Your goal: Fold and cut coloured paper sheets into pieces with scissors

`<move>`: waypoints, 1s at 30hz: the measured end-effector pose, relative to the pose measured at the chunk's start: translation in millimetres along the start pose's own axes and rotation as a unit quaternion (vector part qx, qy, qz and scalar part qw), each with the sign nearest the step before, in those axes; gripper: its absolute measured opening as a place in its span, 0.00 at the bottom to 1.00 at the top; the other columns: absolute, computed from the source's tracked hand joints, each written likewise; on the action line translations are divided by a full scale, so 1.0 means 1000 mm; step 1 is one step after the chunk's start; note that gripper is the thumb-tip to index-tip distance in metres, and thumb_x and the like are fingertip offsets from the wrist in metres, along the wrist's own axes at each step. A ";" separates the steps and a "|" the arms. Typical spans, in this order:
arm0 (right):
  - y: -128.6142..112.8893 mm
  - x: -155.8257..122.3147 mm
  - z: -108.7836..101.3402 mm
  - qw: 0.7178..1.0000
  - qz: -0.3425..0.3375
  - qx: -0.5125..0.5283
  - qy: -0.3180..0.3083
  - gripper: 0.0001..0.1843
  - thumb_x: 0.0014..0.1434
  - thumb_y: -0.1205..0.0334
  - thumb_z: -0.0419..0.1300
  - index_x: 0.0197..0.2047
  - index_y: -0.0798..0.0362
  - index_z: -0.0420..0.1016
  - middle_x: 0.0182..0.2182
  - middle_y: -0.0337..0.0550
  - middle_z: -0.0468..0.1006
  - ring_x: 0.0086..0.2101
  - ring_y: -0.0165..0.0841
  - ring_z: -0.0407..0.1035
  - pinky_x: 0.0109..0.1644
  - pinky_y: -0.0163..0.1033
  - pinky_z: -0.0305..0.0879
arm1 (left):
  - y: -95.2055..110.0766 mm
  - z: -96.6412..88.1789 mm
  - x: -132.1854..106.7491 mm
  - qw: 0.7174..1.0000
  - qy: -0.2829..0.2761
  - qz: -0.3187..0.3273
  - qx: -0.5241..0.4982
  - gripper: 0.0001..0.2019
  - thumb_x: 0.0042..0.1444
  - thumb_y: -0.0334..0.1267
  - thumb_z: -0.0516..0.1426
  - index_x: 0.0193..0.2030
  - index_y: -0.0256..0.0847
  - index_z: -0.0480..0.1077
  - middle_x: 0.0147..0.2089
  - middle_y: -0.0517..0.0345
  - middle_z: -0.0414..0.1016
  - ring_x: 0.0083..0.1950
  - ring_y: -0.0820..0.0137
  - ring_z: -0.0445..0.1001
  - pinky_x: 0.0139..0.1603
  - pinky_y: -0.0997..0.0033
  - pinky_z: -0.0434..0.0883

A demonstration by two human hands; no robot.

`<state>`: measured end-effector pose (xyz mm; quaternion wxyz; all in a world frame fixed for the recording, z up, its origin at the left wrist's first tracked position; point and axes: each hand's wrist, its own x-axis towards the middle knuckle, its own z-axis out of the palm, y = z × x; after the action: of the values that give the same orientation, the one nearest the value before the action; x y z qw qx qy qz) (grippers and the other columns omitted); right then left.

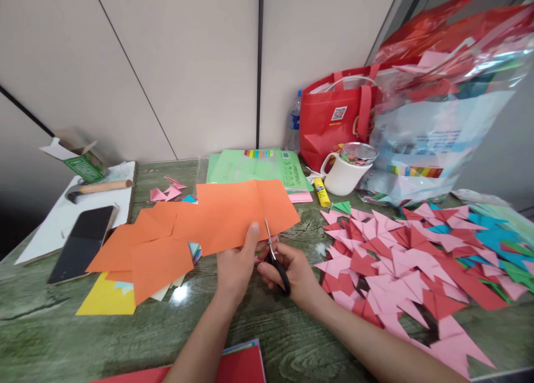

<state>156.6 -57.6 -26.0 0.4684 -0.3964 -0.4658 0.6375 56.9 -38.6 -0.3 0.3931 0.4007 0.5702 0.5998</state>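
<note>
My left hand (237,266) grips a creased orange sheet of paper (233,210) by its lower edge, thumb on top. In my right hand (296,272) is a pair of scissors (280,273) with black handles, fingers wrapped round them. One slim metal blade lies over the sheet close to its crease, at the lower edge. Left of the sheet, several orange paper pieces (161,263) overlap on the table, with a yellow sheet (107,297) partly under them. My palm and the scissors hide part of the lower edge.
Folded pink and red paper pieces (392,260) spread across the right side. Behind stand a white mug (344,177), a yellow glue stick (321,192), a red bag (329,116) and green paper packs (258,169). A phone (83,244) and a hammer (100,188) lie left. Red paper (242,366) sits in front.
</note>
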 end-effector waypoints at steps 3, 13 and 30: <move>-0.003 -0.001 0.001 1.000 0.006 0.001 -0.001 0.14 0.43 0.56 0.64 0.27 0.55 0.65 0.15 0.31 0.66 0.15 0.22 0.58 0.18 0.29 0.56 | -0.001 0.002 0.000 0.999 0.007 -0.022 -0.037 0.18 0.45 0.48 0.56 0.39 0.37 0.71 0.39 0.50 0.76 0.41 0.64 0.74 0.43 0.64 0.70; -0.004 0.001 -0.002 0.999 -0.037 0.002 -0.002 0.17 0.42 0.55 0.65 0.33 0.54 0.65 0.24 0.38 0.70 0.26 0.30 0.65 0.30 0.34 0.62 | -0.004 0.000 -0.002 0.999 0.030 -0.008 0.025 0.16 0.45 0.44 0.58 0.41 0.40 0.71 0.49 0.52 0.71 0.49 0.67 0.69 0.52 0.67 0.63; -0.004 0.000 -0.003 0.999 -0.038 -0.011 -0.002 0.19 0.44 0.53 0.64 0.35 0.53 0.64 0.22 0.37 0.68 0.29 0.34 0.66 0.32 0.37 0.63 | -0.002 0.001 -0.003 0.999 0.014 -0.032 0.036 0.15 0.45 0.45 0.57 0.37 0.39 0.72 0.47 0.52 0.72 0.50 0.66 0.68 0.53 0.67 0.62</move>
<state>160.5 -56.6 -22.8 0.4873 -0.3824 -0.4885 0.6145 59.1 -41.4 -2.0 0.3895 0.3876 0.6093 0.5717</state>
